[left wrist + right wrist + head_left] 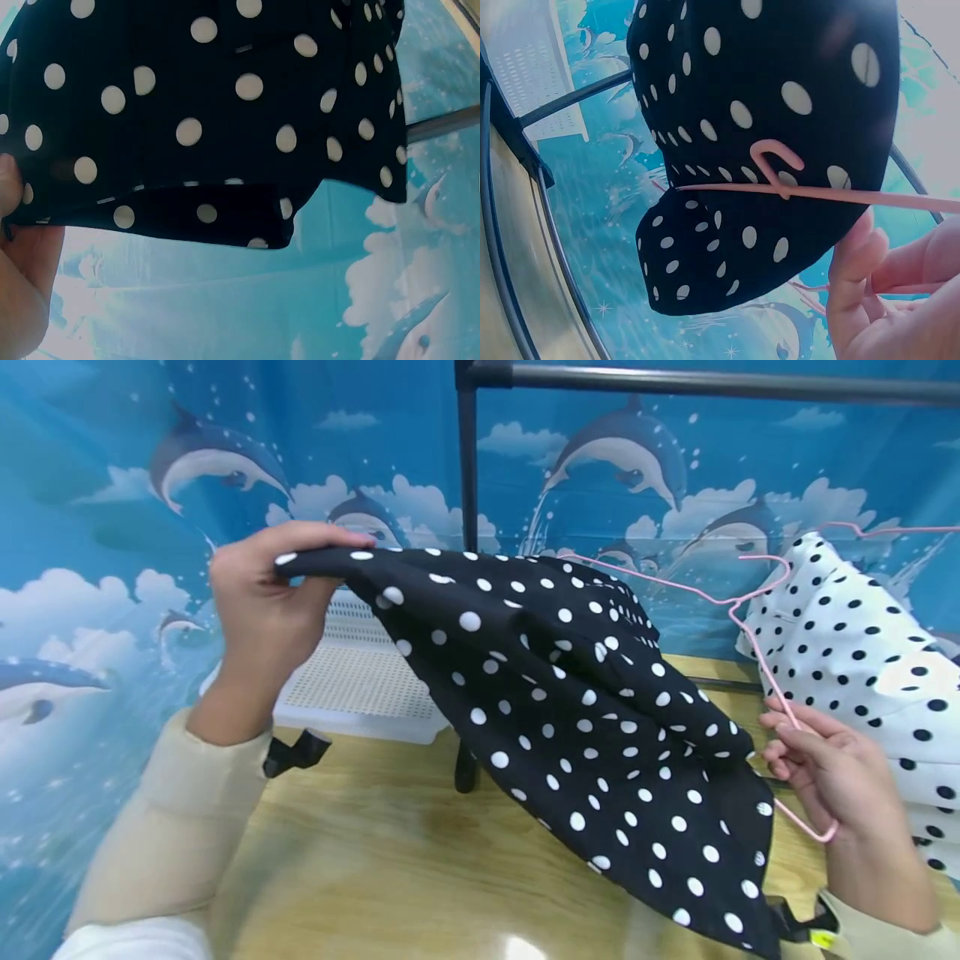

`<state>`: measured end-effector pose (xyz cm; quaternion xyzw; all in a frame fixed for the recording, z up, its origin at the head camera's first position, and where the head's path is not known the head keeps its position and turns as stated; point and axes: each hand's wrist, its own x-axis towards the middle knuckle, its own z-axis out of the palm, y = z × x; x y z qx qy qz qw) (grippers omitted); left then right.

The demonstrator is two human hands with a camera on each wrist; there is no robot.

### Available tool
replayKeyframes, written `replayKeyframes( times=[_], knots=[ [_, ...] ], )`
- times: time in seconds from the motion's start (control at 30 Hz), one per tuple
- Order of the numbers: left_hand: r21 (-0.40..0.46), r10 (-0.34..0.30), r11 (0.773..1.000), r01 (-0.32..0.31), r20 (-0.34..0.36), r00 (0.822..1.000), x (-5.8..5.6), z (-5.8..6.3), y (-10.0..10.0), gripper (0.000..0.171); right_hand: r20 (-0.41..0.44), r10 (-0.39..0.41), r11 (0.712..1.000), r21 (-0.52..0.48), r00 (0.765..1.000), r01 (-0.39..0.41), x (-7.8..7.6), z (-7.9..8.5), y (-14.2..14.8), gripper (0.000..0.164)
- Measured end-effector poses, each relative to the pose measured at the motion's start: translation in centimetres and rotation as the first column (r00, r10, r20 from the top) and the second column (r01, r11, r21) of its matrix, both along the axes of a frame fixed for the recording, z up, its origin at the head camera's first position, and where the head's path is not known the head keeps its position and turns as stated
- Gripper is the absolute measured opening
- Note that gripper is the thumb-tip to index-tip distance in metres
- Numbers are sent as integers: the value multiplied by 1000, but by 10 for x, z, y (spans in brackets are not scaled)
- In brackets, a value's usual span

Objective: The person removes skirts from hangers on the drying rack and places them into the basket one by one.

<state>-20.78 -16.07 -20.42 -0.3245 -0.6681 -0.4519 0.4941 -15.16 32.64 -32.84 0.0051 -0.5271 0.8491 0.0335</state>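
My left hand [273,597] pinches one edge of a black garment with white polka dots [570,693], thumb on top at the upper left. From there the cloth drapes down to the lower right. A thin pink hanger [761,652] is pinched by one side in my right hand [847,785], its hook upward. The hanger's far arm runs along the garment's back edge, partly hidden by cloth. In the right wrist view the hanger [817,193] crosses in front of the black fabric. The left wrist view shows the garment's hem [202,236] hanging with a fold.
A white garment with black dots [862,652] hangs at the right, with another pink hanger [900,530] above it. A black rack [468,468] stands behind. A white perforated basket [360,685] sits on the wooden surface [390,843]. Dolphin-print curtains surround it.
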Motion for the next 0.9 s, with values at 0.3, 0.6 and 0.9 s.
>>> replayKeyframes(
  times=[0.3,0.6,0.9],
  knots=[
    [84,4,996,-5,9,1000,-14,24,-3,4,32,-7,1000,-1,999,7,-2,-1,-2,27],
    [181,-13,984,-3,89,996,-23,31,-19,4,29,1,1000,-6,1000,0,-4,-1,-3,28],
    [163,12,986,-26,85,996,-31,36,-29,5,22,2,1000,13,1000,-3,-3,-1,-2,28]
  ],
)
